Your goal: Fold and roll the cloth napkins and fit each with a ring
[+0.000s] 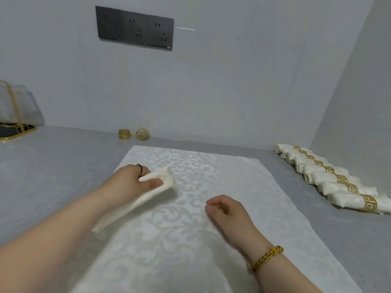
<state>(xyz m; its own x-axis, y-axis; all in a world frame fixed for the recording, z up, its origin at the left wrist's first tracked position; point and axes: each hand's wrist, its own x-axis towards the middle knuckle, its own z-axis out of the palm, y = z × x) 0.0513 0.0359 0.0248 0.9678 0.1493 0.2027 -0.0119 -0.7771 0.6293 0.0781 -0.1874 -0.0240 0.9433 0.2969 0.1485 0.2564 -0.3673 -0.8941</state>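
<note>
My left hand (pixel 131 182) grips a rolled cream napkin (pixel 148 193) near its far end, thumb on top; the roll slants down toward the lower left over a patterned white cloth (pixel 201 240) spread on the counter. My right hand (pixel 224 208) hovers over that cloth with fingers loosely curled, holding nothing. Two gold napkin rings (pixel 124 134) (pixel 142 134) stand at the back by the wall. Several rolled napkins with gold rings (pixel 338 180) lie in a row at the right.
The grey counter (pixel 53 166) meets a wall at the back and another at the right. A dark socket panel (pixel 135 28) is on the back wall. A gold-trimmed stand with folded fabric (pixel 14 111) sits at the far left.
</note>
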